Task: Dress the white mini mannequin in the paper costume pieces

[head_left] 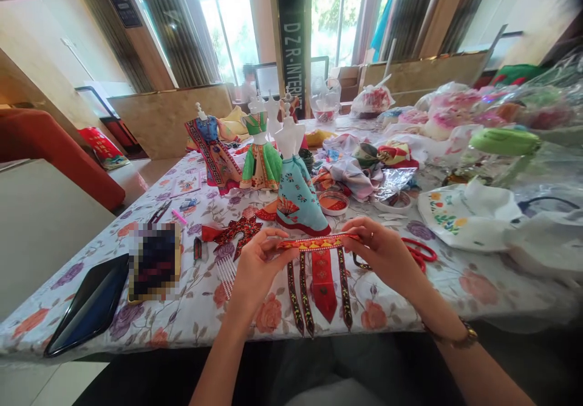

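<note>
Between my two hands a small red doll belt (319, 243) with yellow triangles and white-dotted edges is stretched level above the table. My left hand (262, 257) pinches its left end between thumb and fingers. At the other end, my right hand (380, 254) pinches it the same way. Below the belt hang or lie a red pointed panel (324, 290) and several narrow dark patterned strips (345, 290); whether they are joined to it I cannot tell. Just beyond stands a doll form in a light blue skirt (298, 193). A red and black collar piece (239, 233) lies left of it.
A black tablet (91, 303) and a gold-edged phone (155, 263) lie at the left. Red-handled scissors (419, 251) are beside my right hand. Dressed doll forms (259, 157) stand behind, with a round tray (334, 203), white cloth (464, 212) and a green lamp (505, 142) to the right.
</note>
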`<state>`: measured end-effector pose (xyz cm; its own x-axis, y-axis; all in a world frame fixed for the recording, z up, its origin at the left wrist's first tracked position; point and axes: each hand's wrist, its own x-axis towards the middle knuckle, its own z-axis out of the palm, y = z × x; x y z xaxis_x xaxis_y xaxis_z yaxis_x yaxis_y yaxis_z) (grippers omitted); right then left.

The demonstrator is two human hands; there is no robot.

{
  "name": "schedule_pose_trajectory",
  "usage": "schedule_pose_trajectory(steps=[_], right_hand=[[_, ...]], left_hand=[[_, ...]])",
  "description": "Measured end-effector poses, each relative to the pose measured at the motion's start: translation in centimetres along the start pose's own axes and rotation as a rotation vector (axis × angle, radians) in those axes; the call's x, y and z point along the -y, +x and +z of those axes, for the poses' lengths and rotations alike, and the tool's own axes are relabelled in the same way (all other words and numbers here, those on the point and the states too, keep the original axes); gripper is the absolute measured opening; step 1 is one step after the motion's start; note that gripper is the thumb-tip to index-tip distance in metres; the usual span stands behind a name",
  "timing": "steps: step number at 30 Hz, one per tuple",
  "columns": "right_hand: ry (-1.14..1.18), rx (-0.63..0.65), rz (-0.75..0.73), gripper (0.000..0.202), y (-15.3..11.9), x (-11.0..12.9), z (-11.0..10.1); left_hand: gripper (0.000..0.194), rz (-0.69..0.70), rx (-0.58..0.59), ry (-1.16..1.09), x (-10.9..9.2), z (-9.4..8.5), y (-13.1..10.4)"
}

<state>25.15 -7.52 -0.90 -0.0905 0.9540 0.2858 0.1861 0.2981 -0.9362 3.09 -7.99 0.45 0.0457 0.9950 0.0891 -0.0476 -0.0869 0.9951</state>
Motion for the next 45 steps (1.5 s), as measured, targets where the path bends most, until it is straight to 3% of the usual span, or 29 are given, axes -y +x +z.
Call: schedule_pose_trajectory(steps=[6, 11, 18, 25, 39, 45], right_hand=[[-0.059, -0.054, -0.021, 0.017, 0.0, 0.5, -0.1], [-0.189, -0.032, 0.033, 0.023, 0.1, 0.9, -0.3], [-0.169, -0.054, 0.004, 0.027, 0.0, 1.2, 0.0], [-0.239, -0.137, -0.033, 0.024, -0.3, 1.3, 0.4], [0.099, -0.004, 0.058, 0.032, 0.0, 1.0, -1.1], [0.13, -0.054, 0.015, 0.029, -0.1, 0.5, -1.2]], left_hand=[[0.025, 0.007, -0.054, -0.095, 0.0, 0.6, -0.7], [0.024, 0.006, -0.05, -0.049, -0.1, 1.0, -1.0], [0.025, -0.039, -0.096, -0.046, -0.2, 1.5, -1.2], [0.021, -0.058, -0.205, -0.121, 0.1, 2.1, -1.2], [0.02, 0.085, -0.293, -0.072, 0.6, 1.3, -1.3], [0.022, 0.1, -0.285, -0.028, 0.5, 1.0, -1.6]])
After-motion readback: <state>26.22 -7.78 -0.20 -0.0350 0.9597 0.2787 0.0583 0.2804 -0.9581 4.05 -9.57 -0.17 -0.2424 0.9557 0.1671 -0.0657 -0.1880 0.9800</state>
